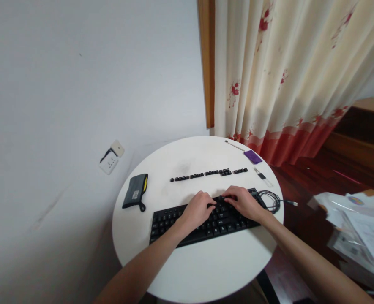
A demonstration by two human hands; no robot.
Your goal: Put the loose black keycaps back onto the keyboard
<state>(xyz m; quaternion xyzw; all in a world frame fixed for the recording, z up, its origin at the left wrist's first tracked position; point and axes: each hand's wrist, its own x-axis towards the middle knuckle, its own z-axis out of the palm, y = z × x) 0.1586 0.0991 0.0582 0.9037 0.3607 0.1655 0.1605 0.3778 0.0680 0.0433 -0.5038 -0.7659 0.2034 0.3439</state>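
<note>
**Both hands rest on a black keyboard at a round white bench**

A black keyboard lies across the middle of the round white bench, tilted slightly so its right end sits farther from the person. The left hand lies palm down on the centre of the keyboard, fingers curled loosely onto the upper key rows. The right hand lies just beside it on the right part of the keyboard, its fingers bent and their tips touching the top rows near the left hand. Neither hand visibly closes around anything; whether a fingertip is pinching a single key cannot be told at this size.

Beyond the keyboard, a row of loose black keycaps is laid out in a line on the bench, apart from the hands. The keyboard's cable coils at the right end of the keyboard, near the bench edge. A grey pouch with a yellow edge lies to the left of the keyboard. At the far right of the bench sit a purple cloth, a thin stick-like tool and a small black item.

Behind the bench hangs a cream curtain with red flowers, and a wall socket sits low on the white wall.
</note>
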